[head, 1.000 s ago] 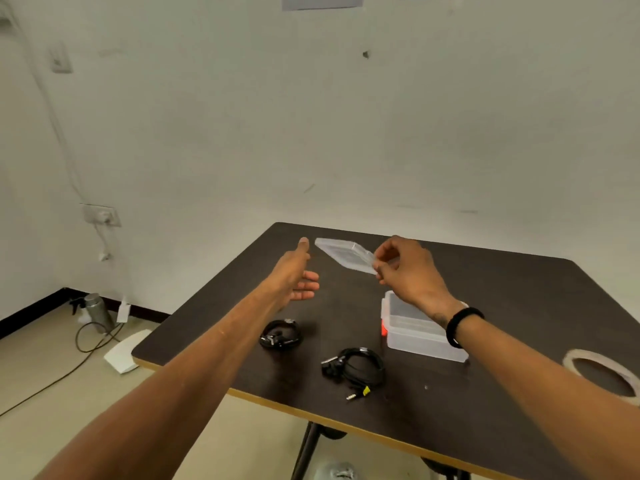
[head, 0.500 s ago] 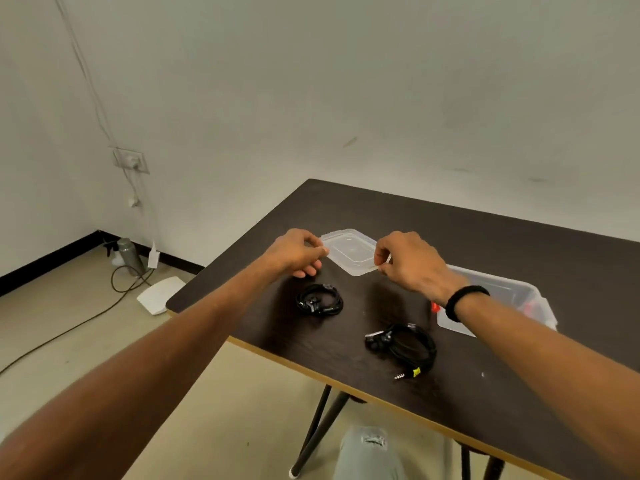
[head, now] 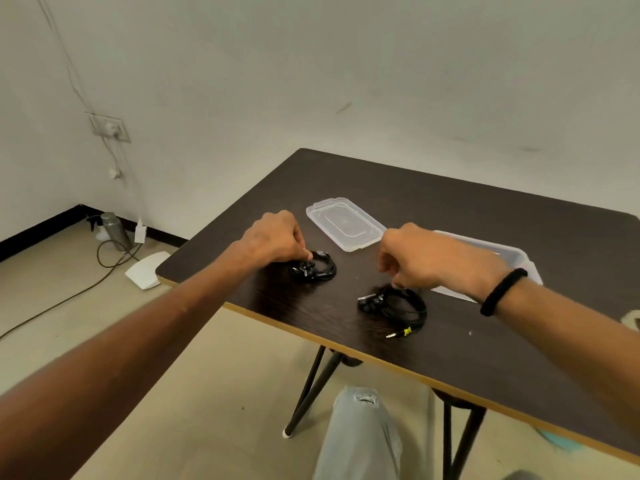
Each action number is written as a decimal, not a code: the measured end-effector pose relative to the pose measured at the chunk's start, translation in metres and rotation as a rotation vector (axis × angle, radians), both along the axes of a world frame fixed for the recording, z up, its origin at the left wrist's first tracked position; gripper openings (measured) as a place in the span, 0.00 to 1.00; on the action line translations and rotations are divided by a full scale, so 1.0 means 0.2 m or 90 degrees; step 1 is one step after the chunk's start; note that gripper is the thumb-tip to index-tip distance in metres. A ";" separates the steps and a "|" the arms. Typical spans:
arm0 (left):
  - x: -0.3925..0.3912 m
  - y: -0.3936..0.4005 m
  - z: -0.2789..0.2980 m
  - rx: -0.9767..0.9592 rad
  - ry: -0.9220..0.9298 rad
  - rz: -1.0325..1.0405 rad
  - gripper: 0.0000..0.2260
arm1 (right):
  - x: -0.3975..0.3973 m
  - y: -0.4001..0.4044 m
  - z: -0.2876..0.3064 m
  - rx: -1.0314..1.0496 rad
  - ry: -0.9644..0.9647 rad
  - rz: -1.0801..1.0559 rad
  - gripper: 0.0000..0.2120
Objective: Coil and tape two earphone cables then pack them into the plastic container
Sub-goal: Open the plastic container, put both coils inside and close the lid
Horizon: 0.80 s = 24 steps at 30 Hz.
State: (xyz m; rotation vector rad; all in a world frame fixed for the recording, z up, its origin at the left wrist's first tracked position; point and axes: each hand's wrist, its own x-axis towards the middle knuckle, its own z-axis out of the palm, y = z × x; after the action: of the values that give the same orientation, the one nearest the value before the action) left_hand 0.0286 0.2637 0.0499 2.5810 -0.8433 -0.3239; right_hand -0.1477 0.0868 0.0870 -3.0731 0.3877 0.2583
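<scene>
Two coiled black earphone cables lie on the dark table (head: 450, 216). My left hand (head: 273, 241) pinches the left coil (head: 317, 268) at its near-left edge. My right hand (head: 419, 258) has curled fingers touching the top of the right coil (head: 398, 304), whose yellow-tipped jack points toward the table's front edge. The clear lid (head: 344, 223) lies flat between and behind my hands. The open clear plastic container (head: 512, 254) stands behind my right wrist, partly hidden by it.
A tape roll (head: 632, 318) shows at the right edge of the view. The table's front edge runs just below the coils. On the floor to the left are a bottle (head: 114, 230), a white device (head: 147, 270) and cables. My knee (head: 360, 427) is under the table.
Both hands let go of the lid, which now lies flat on the table. They dropped down onto the two coils, left hand to the left coil, right hand to the right one.
</scene>
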 end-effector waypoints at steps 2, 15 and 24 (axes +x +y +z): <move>-0.02 -0.01 0.00 0.014 -0.018 0.010 0.05 | -0.05 0.01 -0.01 -0.059 0.014 0.018 0.12; -0.05 0.06 -0.01 -0.086 -0.015 -0.023 0.07 | -0.13 0.04 -0.08 -0.126 -0.038 0.061 0.11; -0.19 0.07 0.09 -0.193 -0.126 -0.095 0.05 | -0.26 -0.02 -0.01 -0.194 -0.201 0.126 0.08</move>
State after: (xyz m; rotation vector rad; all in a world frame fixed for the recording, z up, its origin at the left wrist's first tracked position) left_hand -0.0095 0.2767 0.0678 2.2972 -1.0676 0.0209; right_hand -0.2006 0.0835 0.0844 -3.3687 0.1173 -0.3095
